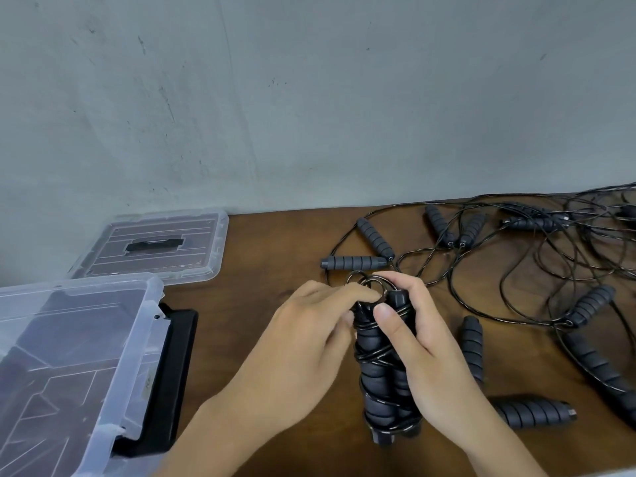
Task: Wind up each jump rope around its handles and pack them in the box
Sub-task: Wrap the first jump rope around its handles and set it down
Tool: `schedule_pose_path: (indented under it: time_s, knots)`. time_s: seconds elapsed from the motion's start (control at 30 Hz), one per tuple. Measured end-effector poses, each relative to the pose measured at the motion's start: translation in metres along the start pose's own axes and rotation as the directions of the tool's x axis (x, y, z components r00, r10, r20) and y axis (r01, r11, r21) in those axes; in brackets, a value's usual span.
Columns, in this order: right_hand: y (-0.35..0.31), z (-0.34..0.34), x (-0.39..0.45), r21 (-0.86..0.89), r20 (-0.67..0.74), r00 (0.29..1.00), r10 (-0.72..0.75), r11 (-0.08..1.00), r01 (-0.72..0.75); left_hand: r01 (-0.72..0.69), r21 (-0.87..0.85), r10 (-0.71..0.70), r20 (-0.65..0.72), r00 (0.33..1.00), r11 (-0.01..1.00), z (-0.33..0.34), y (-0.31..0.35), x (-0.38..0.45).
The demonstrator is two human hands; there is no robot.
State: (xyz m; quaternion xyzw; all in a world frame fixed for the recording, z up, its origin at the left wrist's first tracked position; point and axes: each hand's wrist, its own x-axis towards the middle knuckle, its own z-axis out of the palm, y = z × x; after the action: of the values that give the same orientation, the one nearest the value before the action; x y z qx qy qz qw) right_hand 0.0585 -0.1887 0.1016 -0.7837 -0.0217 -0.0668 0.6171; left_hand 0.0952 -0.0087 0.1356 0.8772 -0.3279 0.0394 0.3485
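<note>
Jump rope [385, 366] handles gripped by right hand [409, 342]; left hand [309, 332] pinches its cord loop.

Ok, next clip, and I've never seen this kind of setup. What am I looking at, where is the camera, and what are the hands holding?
There is no machine here, only a person's two bare hands. The single picture comes from a wide-angle camera worn on the person's head, looking forward and down, so the arms enter from the bottom edge.

The hands hold a jump rope bundle: two dark foam handles side by side with thin black cord wound around them. The right hand grips the bundle, while the left hand pinches the cord loops at its top end.

All this is on a brown table against a grey wall. To the right lie loose jump ropes, tangled and not yet wound. At the left stands a clear plastic box, and behind it its lid lies flat.
</note>
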Motion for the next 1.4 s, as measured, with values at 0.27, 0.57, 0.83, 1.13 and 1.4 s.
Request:
schedule_pose_path:
  time_s: [0.27,0.57,0.83,1.13,1.4]
  knots:
    - [-0.029,0.013,0.006,-0.018,-0.046,0.999,0.011,1.0,-0.012,0.216,-0.571,-0.201,0.091,0.975,0.792,0.007,-0.005,0.007]
    - [-0.015,0.017,0.003,-0.326,0.188,0.981,0.056,0.945,0.008,0.108,-0.774,-0.167,0.004,0.986,0.624,-0.017,-0.006,0.0]
    - [-0.017,0.023,-0.004,-0.228,0.167,0.985,0.038,0.974,0.001,0.083,-0.884,-0.185,-0.005,0.983,0.461,-0.03,-0.009,-0.001]
    - [-0.018,0.027,-0.01,-0.078,0.266,0.955,0.134,0.99,-0.118,0.071,-0.904,-0.317,-0.074,0.946,0.421,-0.029,-0.02,-0.005]
    - [0.0,0.043,0.007,-0.03,0.113,0.956,0.27,0.963,-0.268,0.245,-0.55,-0.445,-0.265,0.855,0.799,-0.03,-0.037,-0.004]
